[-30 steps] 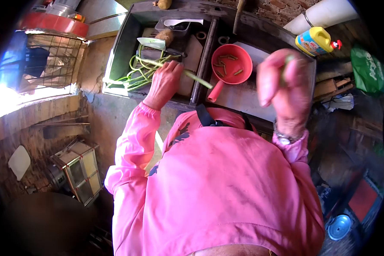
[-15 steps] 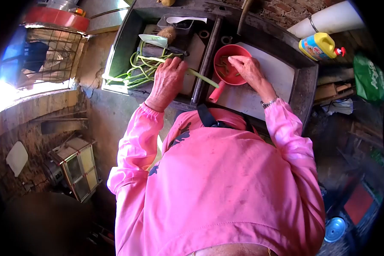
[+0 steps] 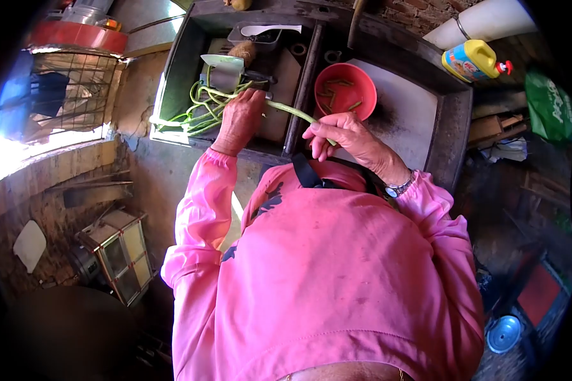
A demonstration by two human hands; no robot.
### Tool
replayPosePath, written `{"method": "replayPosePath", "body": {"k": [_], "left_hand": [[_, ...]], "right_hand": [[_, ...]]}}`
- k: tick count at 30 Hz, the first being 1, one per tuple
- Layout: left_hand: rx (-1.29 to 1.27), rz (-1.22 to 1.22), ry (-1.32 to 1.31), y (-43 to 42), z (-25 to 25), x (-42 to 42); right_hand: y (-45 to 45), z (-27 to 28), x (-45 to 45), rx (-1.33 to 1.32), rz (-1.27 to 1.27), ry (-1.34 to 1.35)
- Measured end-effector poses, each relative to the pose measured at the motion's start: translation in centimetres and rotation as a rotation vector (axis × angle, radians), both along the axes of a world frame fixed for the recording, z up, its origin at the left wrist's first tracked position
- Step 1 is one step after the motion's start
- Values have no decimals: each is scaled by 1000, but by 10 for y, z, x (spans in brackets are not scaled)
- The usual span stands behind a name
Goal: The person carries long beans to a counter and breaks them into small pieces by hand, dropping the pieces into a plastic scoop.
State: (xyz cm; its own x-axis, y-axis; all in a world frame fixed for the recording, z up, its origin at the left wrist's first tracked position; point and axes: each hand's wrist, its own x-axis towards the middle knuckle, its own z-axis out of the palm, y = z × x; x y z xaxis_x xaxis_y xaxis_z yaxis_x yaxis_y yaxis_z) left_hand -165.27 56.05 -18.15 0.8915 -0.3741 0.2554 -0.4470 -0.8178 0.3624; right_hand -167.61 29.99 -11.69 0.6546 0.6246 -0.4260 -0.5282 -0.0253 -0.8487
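Observation:
My left hand [image 3: 243, 119] is closed around a long green bean [image 3: 289, 110] beside a tangle of long beans [image 3: 194, 109]. The stalk stretches rightward from it to my right hand [image 3: 356, 141], whose thumb and fingers pinch the other end. Just beyond the right hand stands a red plastic bowl [image 3: 370, 86] with several short bean pieces [image 3: 329, 95] inside. Its handle is hidden behind my right hand. Past my left hand, a knife with a wide blade [image 3: 222, 61] lies across the beans, its dark handle pointing right.
A brown fibrous husk [image 3: 242, 52] sits by a clear plastic tub [image 3: 270, 39] with a white spoon [image 3: 270, 29] across it. A dark divider [image 3: 302, 89] splits the counter. At the right are a yellow bottle [image 3: 473, 61] and a green bag [image 3: 548, 114].
My right hand has moved from over the bowl down and left to the bean's end. The bowl's handle is now covered. My left hand has shifted slightly left.

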Motion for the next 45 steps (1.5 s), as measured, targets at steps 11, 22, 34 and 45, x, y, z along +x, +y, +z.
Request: {"method": "replayPosePath", "body": {"k": [11,22,34,45], "left_hand": [[-134,-31,-120,-25,28,10],[-119,71,-120,-34,29,-11],[237,215,-1,16,-17,-33],[230,154,-85,-6,6,-15]], "right_hand": [[26,53,-6,34,-183,-505],[43,50,18,44,-532,-526],[-65,-89,58,-427,-535,-503],[-29,-91,62,-439,-218,-700]]}}
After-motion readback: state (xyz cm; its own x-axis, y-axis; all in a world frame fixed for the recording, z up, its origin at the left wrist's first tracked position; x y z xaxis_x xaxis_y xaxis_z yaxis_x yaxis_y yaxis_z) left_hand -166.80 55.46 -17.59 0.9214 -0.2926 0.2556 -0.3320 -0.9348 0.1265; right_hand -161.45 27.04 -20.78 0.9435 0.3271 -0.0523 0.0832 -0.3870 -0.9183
